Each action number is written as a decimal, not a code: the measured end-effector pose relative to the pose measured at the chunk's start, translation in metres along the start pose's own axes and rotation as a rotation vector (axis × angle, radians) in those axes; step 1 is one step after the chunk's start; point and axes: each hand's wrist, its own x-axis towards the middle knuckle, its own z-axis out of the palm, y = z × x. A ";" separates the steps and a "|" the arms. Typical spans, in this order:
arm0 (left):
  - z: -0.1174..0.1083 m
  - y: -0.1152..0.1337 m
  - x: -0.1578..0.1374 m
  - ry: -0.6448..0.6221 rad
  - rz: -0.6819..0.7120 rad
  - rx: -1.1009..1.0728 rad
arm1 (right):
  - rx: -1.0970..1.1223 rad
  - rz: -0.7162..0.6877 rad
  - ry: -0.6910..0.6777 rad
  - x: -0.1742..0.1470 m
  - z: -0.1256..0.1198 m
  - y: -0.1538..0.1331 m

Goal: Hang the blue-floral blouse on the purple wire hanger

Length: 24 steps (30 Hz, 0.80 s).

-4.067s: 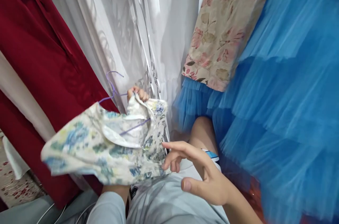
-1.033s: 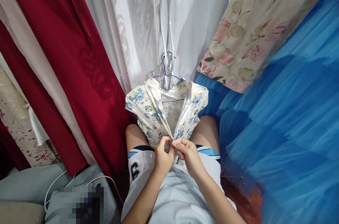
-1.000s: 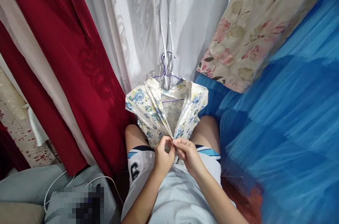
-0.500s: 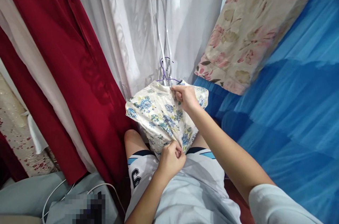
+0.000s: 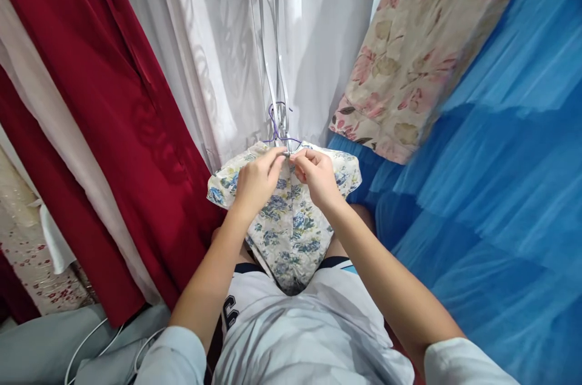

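Note:
A cream garment with blue flowers (image 5: 291, 221) hangs in front of me on a thin purple hanger (image 5: 273, 121). It has short cap sleeves, and its lower part reaches down between my knees; whether it is a top or a dress, I cannot tell. My left hand (image 5: 258, 184) pinches the neckline from the left, close under the hanger. Just opposite, my right hand (image 5: 318, 176) pinches the same neckline, thumb and forefinger together. The fingertips almost meet at the centre, where a small dark bit shows between them, too small to name.
White ribbon-like straps (image 5: 268, 39) run down to the hanger before white drapes (image 5: 318, 27). Dark red cloth (image 5: 136, 148) hangs at left, a pink-flowered cloth (image 5: 386, 70) and blue tulle (image 5: 491, 209) at right. A white cable (image 5: 86, 339) lies over grey fabric at lower left.
My left hand has risen from the garment's lower part to the neckline, meeting my right hand. The cloth it had gathered now hangs flatter, with a centre seam showing.

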 end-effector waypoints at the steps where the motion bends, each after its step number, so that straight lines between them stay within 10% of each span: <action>1: 0.002 0.001 0.008 -0.032 0.040 0.063 | 0.003 -0.005 0.005 0.001 0.000 0.002; 7: 0.014 -0.006 0.022 0.042 0.081 0.047 | -0.079 0.062 0.109 0.002 -0.010 0.047; 12: -0.018 -0.068 0.020 0.481 -0.220 -0.224 | -0.111 0.161 0.051 -0.024 -0.022 0.069; 18: -0.007 -0.137 -0.062 0.874 -0.710 -0.506 | -0.162 0.186 -0.052 -0.059 -0.005 0.059; 24: 0.052 -0.125 -0.136 0.782 -1.021 -0.803 | -0.255 0.260 0.094 -0.078 -0.025 0.087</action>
